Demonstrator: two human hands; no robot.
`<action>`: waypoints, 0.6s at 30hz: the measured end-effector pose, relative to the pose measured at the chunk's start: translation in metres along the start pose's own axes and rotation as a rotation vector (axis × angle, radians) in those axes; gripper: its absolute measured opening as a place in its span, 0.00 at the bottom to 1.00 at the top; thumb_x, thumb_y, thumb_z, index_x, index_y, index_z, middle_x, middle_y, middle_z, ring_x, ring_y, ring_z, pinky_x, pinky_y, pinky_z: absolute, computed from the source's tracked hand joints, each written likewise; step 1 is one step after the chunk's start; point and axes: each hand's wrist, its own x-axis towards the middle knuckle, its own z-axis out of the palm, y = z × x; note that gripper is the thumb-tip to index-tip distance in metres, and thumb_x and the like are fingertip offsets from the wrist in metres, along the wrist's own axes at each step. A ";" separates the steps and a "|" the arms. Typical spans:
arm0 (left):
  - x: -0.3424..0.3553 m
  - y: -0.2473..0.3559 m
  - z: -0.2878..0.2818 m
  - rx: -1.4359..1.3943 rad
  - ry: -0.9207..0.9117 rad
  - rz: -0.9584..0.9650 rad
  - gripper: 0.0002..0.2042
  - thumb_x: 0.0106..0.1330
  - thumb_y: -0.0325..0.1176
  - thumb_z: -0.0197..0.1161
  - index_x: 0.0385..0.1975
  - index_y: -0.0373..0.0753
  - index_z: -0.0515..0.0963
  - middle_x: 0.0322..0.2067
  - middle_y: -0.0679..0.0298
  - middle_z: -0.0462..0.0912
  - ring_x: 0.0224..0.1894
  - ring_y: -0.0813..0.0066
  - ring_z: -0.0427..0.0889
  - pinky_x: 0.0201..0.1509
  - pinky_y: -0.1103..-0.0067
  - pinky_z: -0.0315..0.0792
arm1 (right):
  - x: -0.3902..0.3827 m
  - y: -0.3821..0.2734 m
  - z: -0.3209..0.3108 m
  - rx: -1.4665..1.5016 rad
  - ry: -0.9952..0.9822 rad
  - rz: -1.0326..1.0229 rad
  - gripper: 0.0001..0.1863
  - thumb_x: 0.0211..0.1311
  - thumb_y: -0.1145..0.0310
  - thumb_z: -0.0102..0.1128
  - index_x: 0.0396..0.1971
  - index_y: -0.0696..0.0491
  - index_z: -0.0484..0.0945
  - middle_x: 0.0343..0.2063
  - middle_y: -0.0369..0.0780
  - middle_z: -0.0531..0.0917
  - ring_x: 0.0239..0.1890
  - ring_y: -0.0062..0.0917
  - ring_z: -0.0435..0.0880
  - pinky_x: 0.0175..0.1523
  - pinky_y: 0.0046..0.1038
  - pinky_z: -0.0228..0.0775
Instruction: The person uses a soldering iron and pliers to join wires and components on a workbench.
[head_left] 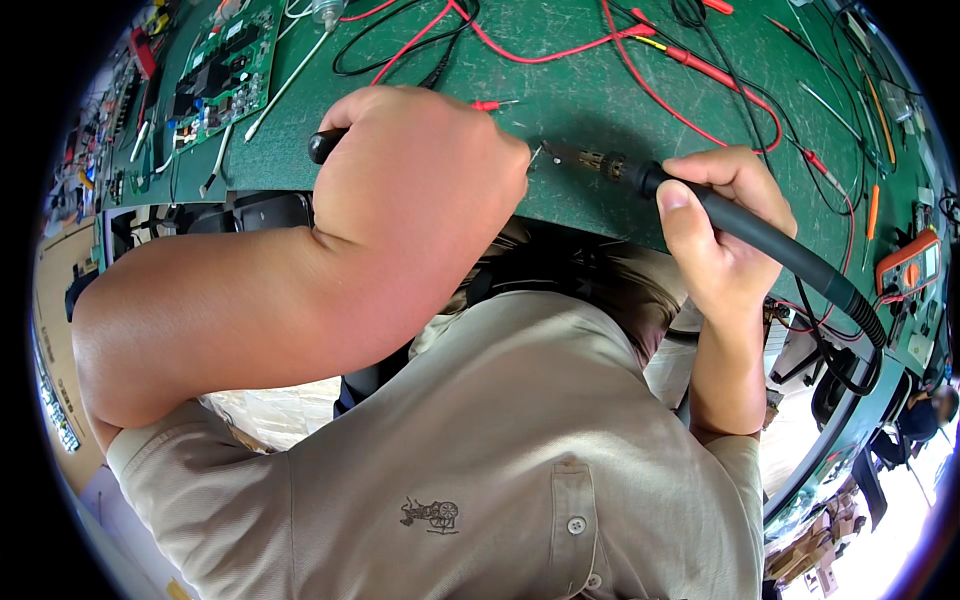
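Note:
My left hand is closed around a black-handled tool, whose working end is hidden behind my fingers. My right hand grips a black soldering iron, thumb on the handle, corrugated cable end trailing down to the right. The iron's dark tip points left, at or very near a small thin piece beside my left fingers; whether they touch is unclear. A red-tipped probe lies just beyond my left hand on the green bench.
A green circuit board lies at the back left. Red and black leads and probes cross the back of the bench. An orange multimeter, an orange stick and more tools are at the right. Clutter lines the far left edge.

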 end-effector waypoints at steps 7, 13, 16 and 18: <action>0.000 -0.001 0.001 0.006 0.022 0.009 0.07 0.41 0.29 0.69 0.23 0.40 0.85 0.21 0.61 0.84 0.25 0.65 0.84 0.26 0.64 0.80 | -0.004 0.000 0.001 0.039 -0.024 0.002 0.08 0.51 0.75 0.68 0.29 0.60 0.79 0.19 0.36 0.81 0.20 0.12 0.76 0.26 0.15 0.68; 0.000 -0.001 0.002 0.037 0.017 0.010 0.07 0.40 0.28 0.69 0.23 0.39 0.85 0.21 0.60 0.84 0.25 0.65 0.84 0.26 0.65 0.79 | -0.003 0.002 0.001 -0.019 0.036 0.029 0.07 0.51 0.75 0.68 0.29 0.60 0.79 0.19 0.35 0.81 0.20 0.12 0.76 0.25 0.15 0.66; 0.000 -0.002 0.004 0.049 0.059 0.008 0.07 0.39 0.28 0.68 0.21 0.40 0.81 0.18 0.63 0.80 0.22 0.69 0.82 0.23 0.70 0.76 | -0.003 0.004 0.002 0.035 0.052 -0.009 0.07 0.52 0.75 0.68 0.29 0.60 0.79 0.18 0.34 0.80 0.19 0.12 0.74 0.24 0.16 0.65; -0.002 -0.003 0.011 0.108 0.155 0.005 0.07 0.36 0.27 0.65 0.16 0.40 0.73 0.13 0.68 0.73 0.18 0.78 0.77 0.18 0.80 0.68 | -0.004 0.003 0.002 0.034 0.009 -0.016 0.07 0.52 0.75 0.68 0.29 0.60 0.79 0.18 0.34 0.79 0.19 0.12 0.74 0.24 0.16 0.65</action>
